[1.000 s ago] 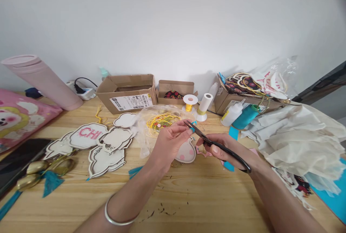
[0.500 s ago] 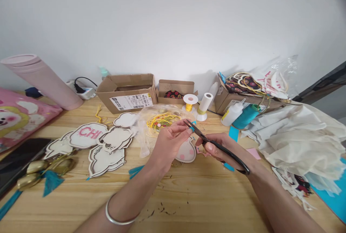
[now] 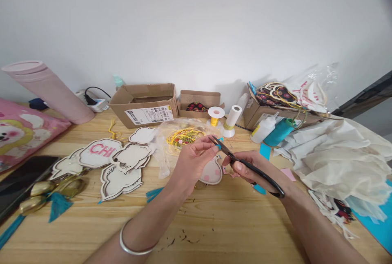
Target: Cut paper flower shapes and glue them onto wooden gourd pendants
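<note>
My left hand [image 3: 194, 159] pinches a small blue piece [image 3: 218, 147] between thumb and fingertips. Black scissors [image 3: 255, 171] are in my right hand [image 3: 251, 168], their blades pointing up and left, right at the blue piece. Beneath the hands, a whitish cloud-shaped frame with pink dots [image 3: 211, 174] lies on the table, partly hidden by my left hand. Behind my left hand is a clear plastic bag with yellow cords [image 3: 183, 137]. A blue strip [image 3: 259, 189] lies under my right hand.
White cloud-shaped frames [image 3: 122, 184] lie at left, near brass bells [image 3: 41, 188] and a phone [image 3: 24, 182]. Cardboard boxes [image 3: 121, 108], a white spool [image 3: 234, 115], a glue bottle [image 3: 265, 128] and teal thread [image 3: 278, 132] stand behind. Crumpled white fabric [image 3: 346, 162] is at right.
</note>
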`<state>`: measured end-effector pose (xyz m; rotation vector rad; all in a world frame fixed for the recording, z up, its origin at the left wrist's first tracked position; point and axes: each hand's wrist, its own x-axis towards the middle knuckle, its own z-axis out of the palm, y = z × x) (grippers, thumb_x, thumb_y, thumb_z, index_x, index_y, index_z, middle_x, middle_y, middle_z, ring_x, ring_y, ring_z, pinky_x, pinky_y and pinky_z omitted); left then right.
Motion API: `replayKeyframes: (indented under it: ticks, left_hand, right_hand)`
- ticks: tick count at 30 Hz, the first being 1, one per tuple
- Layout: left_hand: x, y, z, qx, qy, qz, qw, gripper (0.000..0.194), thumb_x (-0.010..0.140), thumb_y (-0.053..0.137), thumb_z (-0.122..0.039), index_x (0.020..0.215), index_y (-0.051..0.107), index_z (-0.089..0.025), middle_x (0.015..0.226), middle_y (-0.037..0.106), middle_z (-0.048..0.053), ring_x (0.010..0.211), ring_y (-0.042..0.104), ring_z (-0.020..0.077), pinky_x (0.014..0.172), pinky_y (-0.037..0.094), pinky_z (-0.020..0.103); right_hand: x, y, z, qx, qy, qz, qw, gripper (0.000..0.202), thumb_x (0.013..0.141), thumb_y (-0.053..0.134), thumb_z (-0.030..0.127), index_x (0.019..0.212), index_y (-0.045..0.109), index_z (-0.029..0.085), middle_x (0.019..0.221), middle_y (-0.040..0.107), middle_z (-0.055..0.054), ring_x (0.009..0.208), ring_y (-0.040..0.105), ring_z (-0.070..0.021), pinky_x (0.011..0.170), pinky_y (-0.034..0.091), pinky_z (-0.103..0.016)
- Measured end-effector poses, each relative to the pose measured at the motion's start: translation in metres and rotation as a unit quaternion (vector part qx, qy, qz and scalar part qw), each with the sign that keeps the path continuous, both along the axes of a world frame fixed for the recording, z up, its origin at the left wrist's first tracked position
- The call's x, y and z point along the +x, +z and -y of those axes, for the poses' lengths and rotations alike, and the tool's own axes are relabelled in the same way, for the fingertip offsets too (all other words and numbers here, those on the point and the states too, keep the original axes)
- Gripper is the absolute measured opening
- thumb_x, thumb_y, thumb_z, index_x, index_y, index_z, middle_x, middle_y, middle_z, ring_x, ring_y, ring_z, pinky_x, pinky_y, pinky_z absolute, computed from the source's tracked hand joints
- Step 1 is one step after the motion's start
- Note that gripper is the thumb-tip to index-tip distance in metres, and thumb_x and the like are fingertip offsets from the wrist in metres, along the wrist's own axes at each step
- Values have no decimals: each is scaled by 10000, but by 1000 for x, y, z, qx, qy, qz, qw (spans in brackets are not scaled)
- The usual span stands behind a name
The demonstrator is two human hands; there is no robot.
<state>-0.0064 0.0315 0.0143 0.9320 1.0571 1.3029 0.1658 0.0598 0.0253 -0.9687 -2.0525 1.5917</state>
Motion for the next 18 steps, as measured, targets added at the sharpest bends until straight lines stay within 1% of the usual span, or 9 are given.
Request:
replayKeyframes:
  ticks: [3,5,9,18]
  left_hand:
    - [0,1,0,-2,3,-5,1000,98,692,683,-273,710,743,-198,1079,610,57,1056,513,238,835,412,323]
    - [0,2,0,-2,3,-10,1000,100,689,681,-270,707,743,-193,1073,614,61,1063,511,245,835,415,325]
    - [0,2,0,-2,0,-14,1000,101,693,678,-269,716,745,-196,1089,612,59,1075,507,248,837,417,327]
    - [-2,1,0,-1,-8,-24,1000,107,698,682,-283,728,747,-203,1140,598,55,1086,509,247,864,411,336]
  right_hand:
    - [0,-1,0,2,0,11,1000,573,742,441,689,764,553,127,567,348,38,485,251,-60,422,174,-222]
    - [1,-1,0,4,1,12,1000,567,739,441,692,734,541,134,571,361,34,484,258,-59,417,174,-220]
    - [1,1,0,7,-3,12,1000,542,725,452,696,635,466,162,565,351,35,479,268,-58,413,187,-218]
    - [1,1,-2,10,4,32,999,561,707,440,720,605,434,168,588,372,19,505,307,-70,408,217,-212]
